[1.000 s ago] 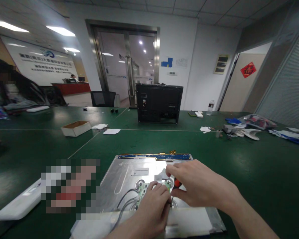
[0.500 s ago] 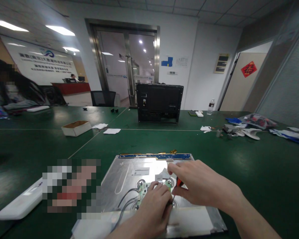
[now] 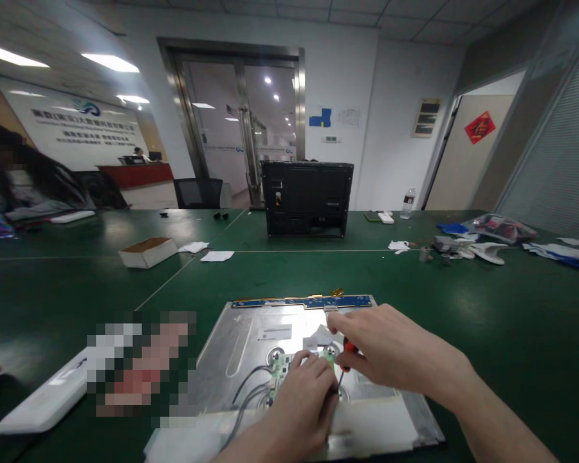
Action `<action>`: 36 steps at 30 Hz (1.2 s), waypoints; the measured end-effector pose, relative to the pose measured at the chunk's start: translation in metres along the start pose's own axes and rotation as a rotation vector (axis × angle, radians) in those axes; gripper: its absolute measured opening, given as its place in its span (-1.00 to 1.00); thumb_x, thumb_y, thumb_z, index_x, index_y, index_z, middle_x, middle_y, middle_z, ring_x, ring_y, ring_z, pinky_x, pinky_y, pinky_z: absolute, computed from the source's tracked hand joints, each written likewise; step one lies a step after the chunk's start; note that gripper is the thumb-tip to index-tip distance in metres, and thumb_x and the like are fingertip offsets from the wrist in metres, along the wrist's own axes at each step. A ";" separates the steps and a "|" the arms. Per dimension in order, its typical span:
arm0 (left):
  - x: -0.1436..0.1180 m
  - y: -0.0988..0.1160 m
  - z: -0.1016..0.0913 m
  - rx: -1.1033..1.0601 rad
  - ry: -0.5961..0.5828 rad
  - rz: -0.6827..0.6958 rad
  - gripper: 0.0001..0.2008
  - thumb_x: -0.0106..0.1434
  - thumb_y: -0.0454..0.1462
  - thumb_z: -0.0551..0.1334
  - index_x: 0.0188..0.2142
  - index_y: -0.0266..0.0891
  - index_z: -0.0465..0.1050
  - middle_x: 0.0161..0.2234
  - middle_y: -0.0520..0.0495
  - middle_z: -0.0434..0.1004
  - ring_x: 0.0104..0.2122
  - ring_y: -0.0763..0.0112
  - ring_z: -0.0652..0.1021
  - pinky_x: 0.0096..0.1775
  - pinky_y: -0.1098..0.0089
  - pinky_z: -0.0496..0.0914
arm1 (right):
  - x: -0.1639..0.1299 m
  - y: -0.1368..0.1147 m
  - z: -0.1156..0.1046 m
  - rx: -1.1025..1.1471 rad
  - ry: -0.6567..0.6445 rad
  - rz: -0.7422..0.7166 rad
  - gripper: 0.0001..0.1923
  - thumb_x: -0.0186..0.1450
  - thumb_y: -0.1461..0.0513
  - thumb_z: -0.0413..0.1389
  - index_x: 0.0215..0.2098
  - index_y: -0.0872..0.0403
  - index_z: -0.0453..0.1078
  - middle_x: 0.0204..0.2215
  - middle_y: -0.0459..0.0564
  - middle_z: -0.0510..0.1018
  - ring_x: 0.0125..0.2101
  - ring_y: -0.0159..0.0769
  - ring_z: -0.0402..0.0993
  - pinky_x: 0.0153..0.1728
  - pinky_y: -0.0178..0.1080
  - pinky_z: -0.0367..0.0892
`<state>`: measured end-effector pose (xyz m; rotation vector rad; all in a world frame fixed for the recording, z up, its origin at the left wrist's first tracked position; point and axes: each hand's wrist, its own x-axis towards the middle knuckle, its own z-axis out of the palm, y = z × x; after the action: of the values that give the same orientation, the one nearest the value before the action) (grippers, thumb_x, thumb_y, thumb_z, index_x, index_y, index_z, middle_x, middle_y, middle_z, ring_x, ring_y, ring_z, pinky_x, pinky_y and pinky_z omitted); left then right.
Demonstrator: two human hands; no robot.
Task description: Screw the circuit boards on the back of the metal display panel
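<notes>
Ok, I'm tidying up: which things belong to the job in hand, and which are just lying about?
In use:
red-handled screwdriver in right hand
green circuit board under left hand
metal panel

Seemingly idle:
open box
bottle
paper

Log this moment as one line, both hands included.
right hand: holding screwdriver | left hand: partly covering circuit board | metal panel: lying on table

Circuit board (image 3: 280,366) on panel (image 3: 218,360)

Right grip (image 3: 390,344) holds 1 red-handled screwdriver (image 3: 349,348); left grip (image 3: 309,386) rests on a green circuit board (image 3: 280,364).
</notes>
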<state>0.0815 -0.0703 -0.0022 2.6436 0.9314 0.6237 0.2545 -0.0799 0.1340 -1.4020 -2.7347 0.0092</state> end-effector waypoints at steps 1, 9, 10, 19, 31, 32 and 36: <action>0.000 0.000 0.000 -0.001 -0.002 0.001 -0.92 0.15 -0.40 0.11 -0.38 -0.20 0.31 -0.30 -0.05 0.44 -0.26 0.26 0.41 -0.05 0.15 0.18 | -0.001 0.000 0.000 0.002 0.005 -0.008 -0.79 0.23 0.24 0.08 -0.15 0.04 0.27 -0.30 -0.02 0.53 -0.35 -0.19 0.47 -0.49 -0.26 0.13; -0.001 -0.001 0.001 0.003 -0.016 0.002 -0.91 0.17 -0.39 0.10 -0.34 -0.20 0.33 -0.29 -0.06 0.44 -0.25 0.26 0.41 -0.06 0.16 0.18 | -0.003 -0.001 -0.001 -0.005 -0.011 -0.091 -0.78 0.19 0.31 0.09 -0.17 0.05 0.25 -0.28 -0.04 0.50 -0.39 -0.24 0.43 -0.52 -0.27 0.10; 0.000 -0.001 0.001 0.002 -0.015 0.002 -0.90 0.17 -0.39 0.10 -0.34 -0.20 0.33 -0.29 -0.06 0.44 -0.25 0.26 0.41 -0.07 0.17 0.18 | -0.002 0.000 -0.001 -0.004 -0.006 -0.081 -0.78 0.20 0.29 0.10 -0.17 0.04 0.25 -0.29 -0.04 0.51 -0.39 -0.24 0.44 -0.52 -0.27 0.10; -0.001 -0.001 0.002 0.012 0.009 -0.001 -0.91 0.17 -0.40 0.10 -0.36 -0.20 0.33 -0.30 -0.06 0.43 -0.26 0.26 0.41 -0.05 0.15 0.17 | -0.004 -0.002 -0.004 0.020 0.001 -0.066 -0.77 0.18 0.26 0.11 -0.17 0.04 0.28 -0.29 -0.02 0.52 -0.34 -0.18 0.47 -0.48 -0.25 0.14; 0.000 0.000 0.002 -0.005 0.010 -0.005 -0.88 0.18 -0.41 0.09 -0.34 -0.20 0.34 -0.27 -0.07 0.45 -0.23 0.26 0.42 -0.02 0.14 0.15 | -0.002 -0.002 -0.001 -0.002 0.004 -0.024 -0.82 0.21 0.26 0.11 -0.21 0.05 0.28 -0.37 -0.05 0.54 -0.41 -0.21 0.47 -0.52 -0.27 0.08; 0.000 -0.001 0.002 -0.008 0.012 -0.003 -0.88 0.18 -0.41 0.09 -0.33 -0.20 0.34 -0.26 -0.07 0.46 -0.23 0.25 0.42 -0.02 0.14 0.15 | -0.003 -0.003 -0.002 0.003 0.003 -0.034 -0.81 0.20 0.26 0.11 -0.20 0.05 0.28 -0.35 -0.04 0.54 -0.40 -0.20 0.46 -0.52 -0.27 0.09; -0.002 -0.003 0.004 -0.003 0.005 0.004 -0.87 0.18 -0.41 0.09 -0.31 -0.20 0.34 -0.27 -0.07 0.45 -0.22 0.25 0.41 -0.03 0.15 0.16 | -0.006 -0.004 -0.005 0.035 -0.035 -0.089 -0.73 0.16 0.28 0.12 -0.15 0.05 0.26 -0.27 0.00 0.51 -0.34 -0.21 0.45 -0.47 -0.27 0.13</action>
<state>0.0810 -0.0699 -0.0072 2.6432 0.9255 0.6327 0.2552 -0.0869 0.1384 -1.2820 -2.8085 0.0776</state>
